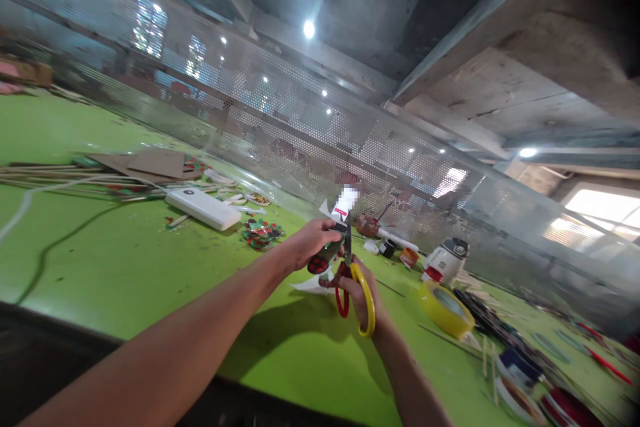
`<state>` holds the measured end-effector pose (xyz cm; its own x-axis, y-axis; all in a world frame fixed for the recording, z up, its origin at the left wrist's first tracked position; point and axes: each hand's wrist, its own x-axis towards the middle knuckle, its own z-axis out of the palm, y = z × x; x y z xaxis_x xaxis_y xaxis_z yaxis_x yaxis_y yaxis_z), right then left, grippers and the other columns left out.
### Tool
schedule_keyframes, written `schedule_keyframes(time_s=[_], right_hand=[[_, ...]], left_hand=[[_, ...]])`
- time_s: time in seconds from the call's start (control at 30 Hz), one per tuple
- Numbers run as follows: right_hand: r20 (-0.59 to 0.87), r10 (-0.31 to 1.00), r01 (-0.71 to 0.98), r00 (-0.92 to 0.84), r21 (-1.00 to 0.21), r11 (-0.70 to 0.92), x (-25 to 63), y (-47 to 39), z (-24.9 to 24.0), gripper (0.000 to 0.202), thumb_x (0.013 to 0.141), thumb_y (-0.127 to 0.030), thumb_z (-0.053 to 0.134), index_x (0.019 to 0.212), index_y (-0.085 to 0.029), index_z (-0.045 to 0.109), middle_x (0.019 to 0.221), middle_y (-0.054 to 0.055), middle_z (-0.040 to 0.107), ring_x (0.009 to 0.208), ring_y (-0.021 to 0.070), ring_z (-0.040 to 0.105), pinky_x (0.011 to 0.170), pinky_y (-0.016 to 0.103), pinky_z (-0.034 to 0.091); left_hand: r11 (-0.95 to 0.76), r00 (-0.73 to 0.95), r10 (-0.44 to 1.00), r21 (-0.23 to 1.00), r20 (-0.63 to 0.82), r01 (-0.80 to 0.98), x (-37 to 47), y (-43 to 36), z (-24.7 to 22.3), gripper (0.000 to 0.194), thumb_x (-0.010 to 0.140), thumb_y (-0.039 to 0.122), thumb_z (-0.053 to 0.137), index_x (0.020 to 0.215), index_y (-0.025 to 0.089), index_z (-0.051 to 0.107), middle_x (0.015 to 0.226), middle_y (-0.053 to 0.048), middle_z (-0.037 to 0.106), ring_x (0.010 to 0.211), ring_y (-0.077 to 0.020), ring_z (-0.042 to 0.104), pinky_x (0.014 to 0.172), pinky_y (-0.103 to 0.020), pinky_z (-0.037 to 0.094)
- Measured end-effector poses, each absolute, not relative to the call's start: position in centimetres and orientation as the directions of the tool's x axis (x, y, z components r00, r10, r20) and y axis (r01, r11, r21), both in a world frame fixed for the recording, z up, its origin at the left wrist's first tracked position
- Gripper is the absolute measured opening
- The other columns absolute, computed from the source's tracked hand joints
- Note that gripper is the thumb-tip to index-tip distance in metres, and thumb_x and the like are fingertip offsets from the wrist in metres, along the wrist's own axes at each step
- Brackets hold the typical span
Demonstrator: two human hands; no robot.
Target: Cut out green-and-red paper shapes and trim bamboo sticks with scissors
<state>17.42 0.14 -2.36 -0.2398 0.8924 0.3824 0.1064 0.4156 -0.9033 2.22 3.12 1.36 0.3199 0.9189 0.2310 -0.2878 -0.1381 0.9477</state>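
Mid-frame, the scissors (349, 252) have 1 red loop (339, 300) and 1 yellow loop (371, 313); a dark green piece (324, 259) has red and black patches. The tabletop (150, 280) is lime green. At left, a box (203, 208) is white; at right, a tape roll (434, 313) is yellow. Above, the mesh (310, 147) is dotted grey.

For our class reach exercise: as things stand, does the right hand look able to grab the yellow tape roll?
Probably not straight away: the right hand is taken up by the scissors. Otherwise the way seems fairly free: the yellow tape roll lies to its right on the green table.
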Motion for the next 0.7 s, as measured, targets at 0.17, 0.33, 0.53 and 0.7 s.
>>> schedule_keyframes(time_s=[0.17,0.33,0.53,0.7], right_hand=[[0.366,0.896,0.197,-0.25,-0.887,0.417,17.42,0.28,-1.95,0.013,0.062,-0.018,0.063,0.071,-0.017,0.054,0.06,-0.004,0.053,0.057,0.0126,0.052,0.056,0.024,0.047],[0.406,0.885,0.156,-0.227,-0.882,0.445,17.74,0.2,-2.18,0.011,0.064,-0.022,0.058,0.073,-0.017,0.054,0.062,-0.003,0.053,0.057,0.0137,0.056,0.056,0.026,0.049],[0.383,0.893,0.233,-0.238,-0.87,0.435,17.88,0.04,-2.03,0.008,0.066,-0.021,0.053,0.072,-0.018,0.049,0.053,-0.006,0.049,0.043,0.0092,0.047,0.042,0.021,0.04],[0.353,0.907,0.218,-0.228,-0.89,0.401,17.71,-0.12,-2.02,0.01,0.068,-0.025,0.053,0.073,-0.019,0.046,0.047,-0.009,0.042,0.034,0.0064,0.037,0.034,0.019,0.03]], left_hand=[[-0.135,0.313,0.922,0.945,0.23,-0.298,2.45,2.99,1.37,0.012,0.072,0.023,0.059,0.08,0.013,0.058,0.065,-0.006,0.062,0.051,-0.0125,0.053,0.054,-0.027,0.04],[-0.128,0.296,0.931,0.952,0.211,-0.277,2.44,2.83,1.54,0.011,0.072,0.022,0.058,0.079,0.013,0.058,0.064,-0.006,0.063,0.052,-0.0129,0.054,0.054,-0.027,0.04],[-0.115,0.295,0.934,0.953,0.2,-0.281,2.47,3.03,1.41,0.013,0.072,0.021,0.058,0.082,0.013,0.061,0.065,-0.007,0.064,0.052,-0.0132,0.055,0.053,-0.027,0.04],[-0.116,0.294,0.934,0.95,0.203,-0.288,2.49,3.18,1.43,0.011,0.072,0.019,0.057,0.08,0.012,0.06,0.063,-0.006,0.063,0.05,-0.0121,0.055,0.052,-0.025,0.04]])
